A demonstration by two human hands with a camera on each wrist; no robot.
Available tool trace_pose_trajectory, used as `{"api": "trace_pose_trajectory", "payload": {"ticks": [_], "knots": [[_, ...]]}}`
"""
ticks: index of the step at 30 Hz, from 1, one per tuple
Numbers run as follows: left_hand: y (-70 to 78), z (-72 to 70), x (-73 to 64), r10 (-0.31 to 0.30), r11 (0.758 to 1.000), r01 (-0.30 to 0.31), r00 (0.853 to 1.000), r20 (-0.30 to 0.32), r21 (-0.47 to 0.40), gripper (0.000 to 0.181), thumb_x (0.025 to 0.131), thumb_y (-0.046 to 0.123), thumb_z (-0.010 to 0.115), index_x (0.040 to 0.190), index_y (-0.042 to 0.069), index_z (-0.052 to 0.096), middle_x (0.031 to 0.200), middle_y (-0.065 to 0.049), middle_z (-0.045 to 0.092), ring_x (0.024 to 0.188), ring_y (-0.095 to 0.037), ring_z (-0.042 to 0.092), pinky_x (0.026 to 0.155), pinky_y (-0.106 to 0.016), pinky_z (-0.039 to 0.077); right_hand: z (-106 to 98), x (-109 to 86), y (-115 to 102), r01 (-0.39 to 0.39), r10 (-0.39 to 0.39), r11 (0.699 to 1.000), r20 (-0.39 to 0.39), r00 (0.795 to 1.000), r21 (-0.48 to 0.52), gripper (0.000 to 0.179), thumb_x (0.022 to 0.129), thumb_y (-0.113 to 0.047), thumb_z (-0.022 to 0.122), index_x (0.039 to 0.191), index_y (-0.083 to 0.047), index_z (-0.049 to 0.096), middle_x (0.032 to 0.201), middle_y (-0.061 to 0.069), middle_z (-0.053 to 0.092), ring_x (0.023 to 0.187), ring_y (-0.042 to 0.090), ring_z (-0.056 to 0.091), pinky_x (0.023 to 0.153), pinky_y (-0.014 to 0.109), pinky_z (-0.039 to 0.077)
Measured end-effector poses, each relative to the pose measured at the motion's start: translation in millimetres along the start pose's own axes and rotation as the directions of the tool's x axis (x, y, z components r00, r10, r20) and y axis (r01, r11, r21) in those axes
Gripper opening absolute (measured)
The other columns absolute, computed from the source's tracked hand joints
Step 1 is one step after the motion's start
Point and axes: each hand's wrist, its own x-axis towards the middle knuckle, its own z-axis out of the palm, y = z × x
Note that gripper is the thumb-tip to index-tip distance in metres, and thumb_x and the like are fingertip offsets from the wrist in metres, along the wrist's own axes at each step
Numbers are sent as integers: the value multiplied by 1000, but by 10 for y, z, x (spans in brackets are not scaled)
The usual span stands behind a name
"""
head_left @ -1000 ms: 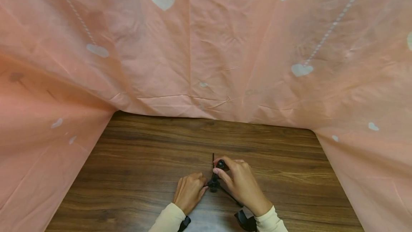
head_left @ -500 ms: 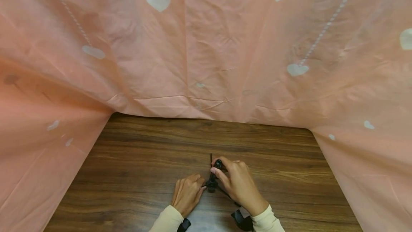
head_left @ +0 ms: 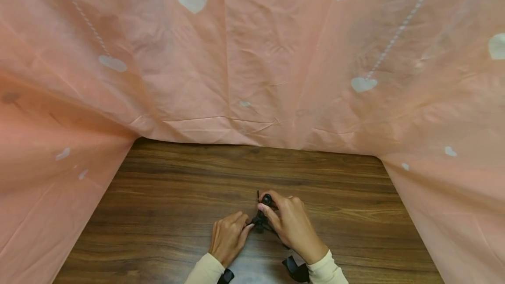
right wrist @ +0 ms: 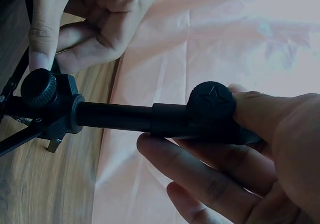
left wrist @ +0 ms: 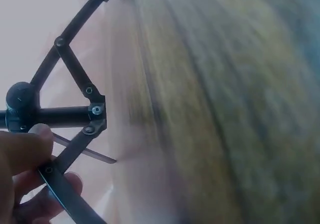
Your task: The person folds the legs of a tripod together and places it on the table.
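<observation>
A small black tripod [head_left: 259, 221] stands between my hands, its legs spread. My right hand [head_left: 293, 227] holds the top of its centre column, thumb beside a round knob [right wrist: 212, 101] embossed with a star and fingers below. My left hand [head_left: 229, 238] pinches one leg close to the hub; the left wrist view shows the thumb and fingers around that leg [left wrist: 72, 196] near its hinged brace. In the right wrist view, the left thumb [right wrist: 39, 58] is right by the ridged knob [right wrist: 39, 88] on the hub; whether it touches the knob is unclear.
A brown wooden table [head_left: 189, 179] lies under the hands. Pink cloth [head_left: 260, 56] with white hearts hangs behind it and along both sides. A black strap [head_left: 296, 270] is at my right wrist, and another black strap [head_left: 226, 276] is at my left.
My left thumb and fingers have shifted slightly on the leg by the hub. The far leg looks shorter in the head view. My right hand keeps its hold on the column.
</observation>
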Motion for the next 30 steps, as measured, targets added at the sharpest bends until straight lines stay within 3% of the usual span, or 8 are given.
{"api": "trace_pose_trajectory", "payload": {"ticks": [3, 7, 12, 22, 30], "knots": [[19, -41, 41, -42, 999, 43, 999, 31, -11, 26, 75, 26, 98, 80, 23, 72, 73, 15, 64, 59, 3, 57, 50, -14, 42, -4, 4, -9, -10, 10, 1000, 4, 1000, -5, 9, 99, -24, 76, 105, -17, 74, 87, -1, 81, 78, 13, 79, 66, 24, 61], [66, -103, 109, -99, 995, 98, 987, 127, 9, 25, 75, 31, 98, 80, 23, 75, 75, 13, 67, 62, -1, 61, 52, -17, 46, -12, 3, -21, -37, 37, 999, 17, 999, -3, 10, 99, -24, 76, 105, -16, 74, 87, 1, 81, 77, 14, 79, 65, 27, 62], [141, -130, 156, -95, 992, 77, 979, 182, 101, 27, 70, 30, 98, 80, 20, 76, 74, 9, 65, 65, -10, 65, 52, -26, 52, -12, 6, -29, -35, 36, 999, 15, 999, -11, 11, 99, -24, 76, 106, -16, 74, 88, 2, 81, 77, 14, 78, 64, 26, 61], [177, -91, 113, -108, 987, 87, 982, 154, 134, 25, 72, 23, 96, 81, 18, 73, 70, 9, 56, 58, -11, 62, 47, -26, 46, 7, 2, -32, -16, 16, 1000, -3, 1000, -15, 13, 98, -25, 77, 106, -15, 76, 88, 0, 81, 76, 13, 78, 64, 25, 60], [182, -114, 96, -119, 992, 114, 989, 85, 61, 21, 77, 14, 94, 84, 14, 74, 74, 7, 63, 56, -7, 59, 46, -22, 44, 10, 15, -49, 10, -10, 1000, -6, 1000, -21, 17, 100, -28, 75, 106, -12, 76, 91, 1, 82, 78, 14, 78, 66, 24, 61]]}}
